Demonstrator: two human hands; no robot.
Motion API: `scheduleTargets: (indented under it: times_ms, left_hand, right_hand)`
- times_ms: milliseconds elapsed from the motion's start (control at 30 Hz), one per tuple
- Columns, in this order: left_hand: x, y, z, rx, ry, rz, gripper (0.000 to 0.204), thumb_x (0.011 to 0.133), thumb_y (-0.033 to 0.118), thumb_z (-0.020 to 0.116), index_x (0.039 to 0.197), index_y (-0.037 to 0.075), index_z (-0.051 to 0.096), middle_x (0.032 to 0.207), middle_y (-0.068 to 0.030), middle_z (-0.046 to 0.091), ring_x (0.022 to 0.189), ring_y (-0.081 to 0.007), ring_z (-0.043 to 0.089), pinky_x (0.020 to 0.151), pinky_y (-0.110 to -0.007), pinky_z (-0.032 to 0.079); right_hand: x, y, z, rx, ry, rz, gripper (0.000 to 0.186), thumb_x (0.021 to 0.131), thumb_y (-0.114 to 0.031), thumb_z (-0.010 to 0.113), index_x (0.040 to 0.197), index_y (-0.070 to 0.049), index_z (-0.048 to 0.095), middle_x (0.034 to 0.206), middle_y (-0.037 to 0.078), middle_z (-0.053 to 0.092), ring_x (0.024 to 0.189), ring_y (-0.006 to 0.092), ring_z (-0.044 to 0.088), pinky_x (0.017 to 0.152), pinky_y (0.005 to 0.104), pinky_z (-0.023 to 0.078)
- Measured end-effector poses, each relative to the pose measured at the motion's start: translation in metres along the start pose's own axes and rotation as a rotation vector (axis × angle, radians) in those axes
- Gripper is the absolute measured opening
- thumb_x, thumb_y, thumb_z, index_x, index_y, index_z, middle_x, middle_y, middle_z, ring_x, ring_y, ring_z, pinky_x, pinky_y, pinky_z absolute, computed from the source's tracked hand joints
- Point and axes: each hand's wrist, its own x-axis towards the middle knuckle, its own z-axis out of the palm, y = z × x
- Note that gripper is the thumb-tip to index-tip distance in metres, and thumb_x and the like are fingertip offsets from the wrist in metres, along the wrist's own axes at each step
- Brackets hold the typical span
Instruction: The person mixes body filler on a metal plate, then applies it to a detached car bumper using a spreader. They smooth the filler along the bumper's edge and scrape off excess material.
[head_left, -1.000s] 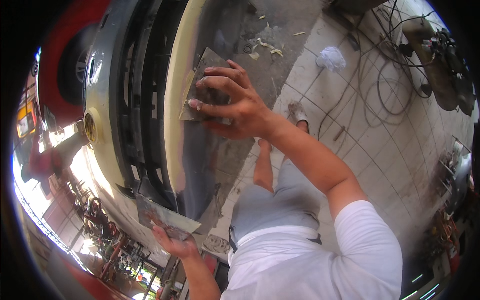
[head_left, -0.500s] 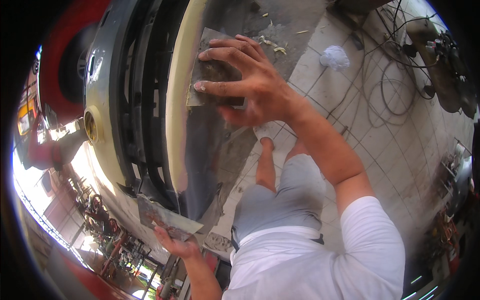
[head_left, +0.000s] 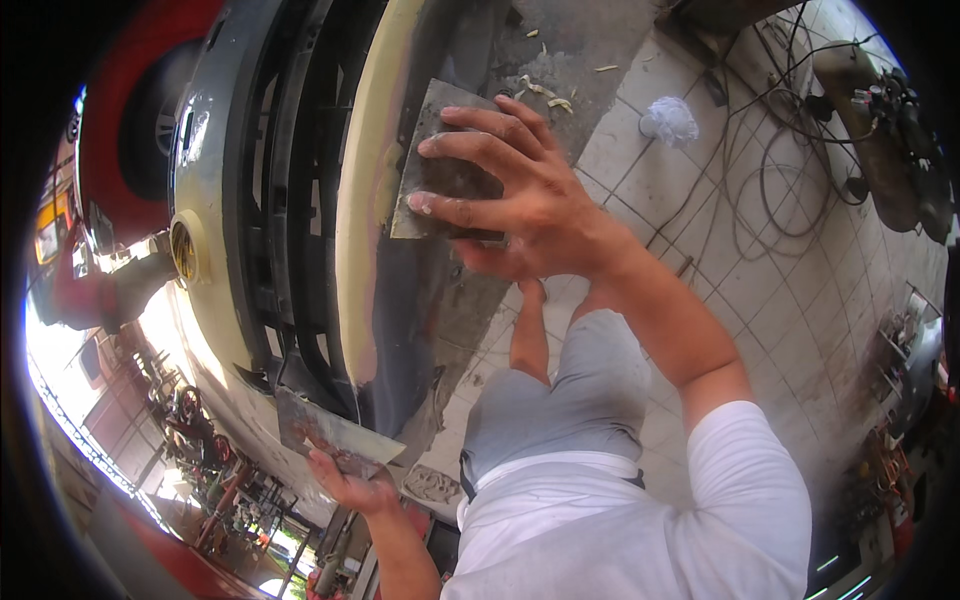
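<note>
My right hand is closed around a thin, grey putty spreader, fingers splayed across its face and thumb beneath. The spreader's left edge lies beside a long strip of pale yellow filler along a car bumper; I cannot tell whether it touches. The filler has a pinkish border and a lumpy ridge near the spreader. Lower left, my left hand grips a flat, smeared plate close to the bumper's bottom end. Part of that hand is hidden under the plate.
Left of the strip are black grille slats and a round yellowish fitting. A red car stands beyond. On the tiled floor lie a white crumpled wad, pale scraps and a looped hose. Machinery stands upper right.
My right hand and the spreader have shifted right and slightly down the picture, away from the filler strip. My left hand and its plate stay almost still.
</note>
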Motion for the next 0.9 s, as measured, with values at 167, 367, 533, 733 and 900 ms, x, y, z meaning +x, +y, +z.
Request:
scheduleTargets:
  times_ms: [167, 367, 533, 733, 900]
  left_hand:
    - [0.002, 0.001, -0.004, -0.019, -0.029, -0.020, 0.041, 0.109, 0.030, 0.057, 0.143, 0.005, 0.056, 0.142, -0.0080, 0.062, 0.130, -0.0241, 0.059, 0.113, -0.043, 0.043]
    - [-0.001, -0.001, 0.003, -0.021, 0.003, 0.001, 0.040, 0.109, 0.030, 0.057, 0.142, 0.006, 0.057, 0.141, -0.0074, 0.063, 0.127, -0.0239, 0.060, 0.113, -0.042, 0.044]
    - [0.000, -0.005, -0.010, -0.035, -0.019, -0.013, 0.039, 0.109, 0.028, 0.057, 0.141, 0.005, 0.058, 0.141, -0.0070, 0.063, 0.128, -0.0237, 0.060, 0.113, -0.042, 0.044]
    - [-0.001, -0.004, -0.006, -0.022, -0.040, 0.007, 0.037, 0.109, 0.027, 0.057, 0.140, 0.005, 0.059, 0.141, -0.0069, 0.063, 0.128, -0.0235, 0.060, 0.112, -0.042, 0.045]
    - [0.000, -0.004, -0.005, -0.031, -0.027, 0.008, 0.036, 0.109, 0.026, 0.057, 0.139, 0.006, 0.059, 0.140, -0.0068, 0.063, 0.128, -0.0232, 0.060, 0.112, -0.042, 0.045]
  right_hand:
    - [0.017, -0.011, 0.005, -0.051, -0.004, -0.062, 0.048, 0.070, -0.026, 0.082, 0.118, -0.031, 0.079, 0.141, 0.005, 0.060, 0.142, 0.0299, 0.050, 0.124, 0.0606, 0.029]
    - [0.025, -0.019, 0.001, -0.098, -0.048, -0.066, 0.044, 0.071, -0.024, 0.080, 0.115, -0.029, 0.080, 0.137, 0.005, 0.060, 0.139, 0.0294, 0.052, 0.123, 0.0601, 0.031]
    - [0.023, -0.017, 0.006, -0.095, -0.046, -0.056, 0.042, 0.069, -0.025, 0.081, 0.112, -0.030, 0.081, 0.138, 0.003, 0.060, 0.139, 0.0282, 0.051, 0.124, 0.0597, 0.031]
    - [0.010, -0.008, 0.006, -0.064, -0.079, -0.033, 0.044, 0.068, -0.024, 0.082, 0.111, -0.033, 0.082, 0.139, 0.001, 0.060, 0.140, 0.0272, 0.051, 0.125, 0.0592, 0.029]
    - [0.021, -0.018, -0.004, -0.032, -0.045, -0.044, 0.042, 0.070, -0.027, 0.085, 0.111, -0.030, 0.080, 0.136, 0.002, 0.058, 0.139, 0.0256, 0.050, 0.124, 0.0588, 0.026]
